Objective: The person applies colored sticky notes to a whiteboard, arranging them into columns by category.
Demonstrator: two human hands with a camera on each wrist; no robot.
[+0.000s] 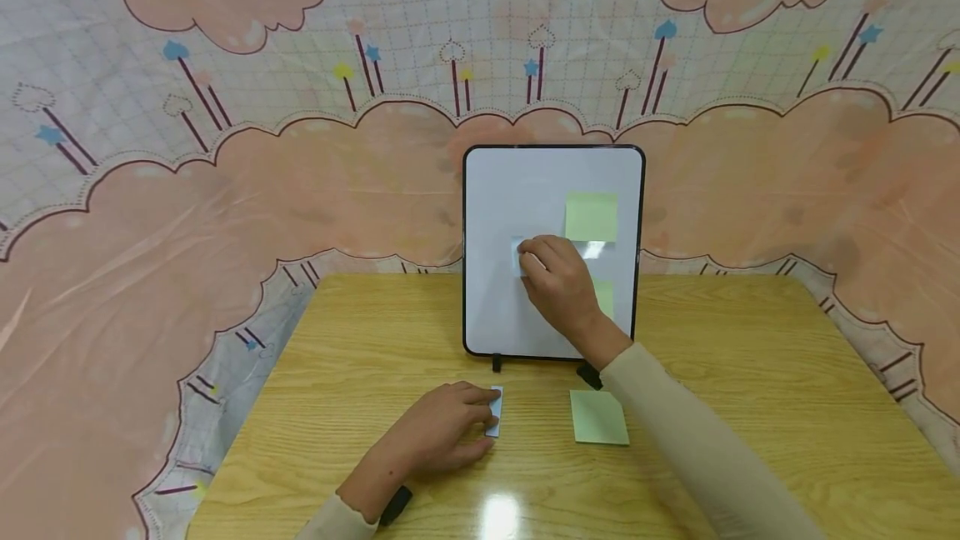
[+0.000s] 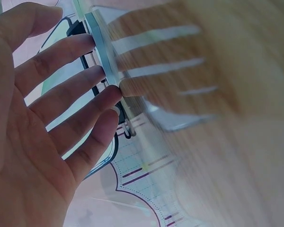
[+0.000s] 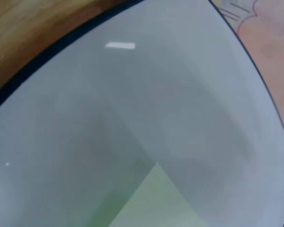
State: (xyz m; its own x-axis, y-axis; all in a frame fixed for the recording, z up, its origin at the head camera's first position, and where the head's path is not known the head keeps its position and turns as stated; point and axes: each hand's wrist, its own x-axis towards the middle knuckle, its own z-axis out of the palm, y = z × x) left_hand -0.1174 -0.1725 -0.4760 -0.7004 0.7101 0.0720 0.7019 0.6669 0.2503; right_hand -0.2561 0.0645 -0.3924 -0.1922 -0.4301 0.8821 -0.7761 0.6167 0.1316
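Note:
A black-framed whiteboard (image 1: 551, 173) stands upright on the table, with a green sticky note (image 1: 591, 217) on its upper right. A second green note (image 1: 604, 298) below is partly covered by my right hand (image 1: 557, 277). That hand has its fingers curled at the board and pinches a small pale blue sticky note (image 1: 516, 257) against its surface. On the table, my left hand (image 1: 450, 423) rests its fingertips on a narrow blue sticky-note pad (image 1: 495, 419). The left wrist view shows these fingers (image 2: 75, 90) loosely extended along the pad's edge (image 2: 103, 47).
A green sticky-note pad (image 1: 598, 417) lies on the wooden table (image 1: 375, 323) in front of the board, beside my right sleeve (image 1: 690, 432). Small black feet (image 1: 497, 363) hold up the board. A patterned cloth (image 1: 360, 190) hangs behind.

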